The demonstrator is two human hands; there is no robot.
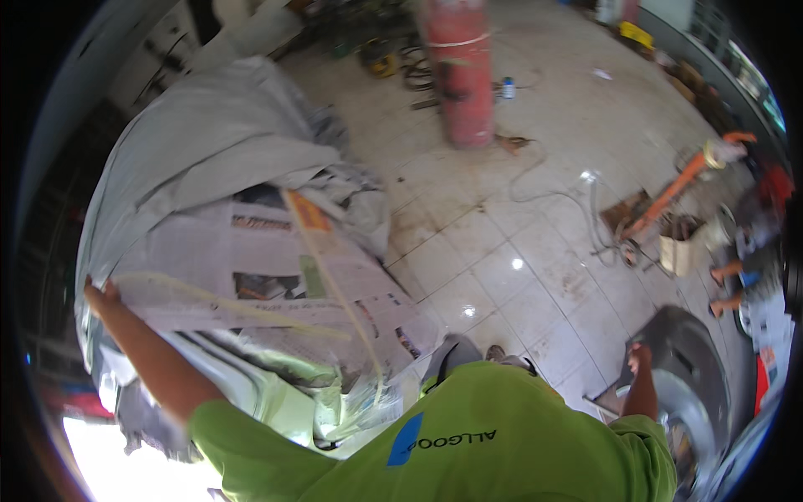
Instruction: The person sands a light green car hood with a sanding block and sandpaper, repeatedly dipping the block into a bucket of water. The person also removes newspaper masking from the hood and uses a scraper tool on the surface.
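"Which step was this?"

"Apparently handling the grey cover [196, 125], which lay partly over newspaper sheets [188, 255] at left; the person's left hand [103, 295] reached its edge. Moving it called for a sure grip."

"And the fingers?"

"Too small to tell whether the left ones pinched. The right hand's [640, 358], blurred near a dark curved panel [682, 347], were unclear."

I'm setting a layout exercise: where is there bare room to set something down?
Bare floor tiles lie between the newspaper sheets and the dark grey panel, this side of the red pillar. It is crowded around the orange equipment and tan box, and left of the pillar, where cables lie.
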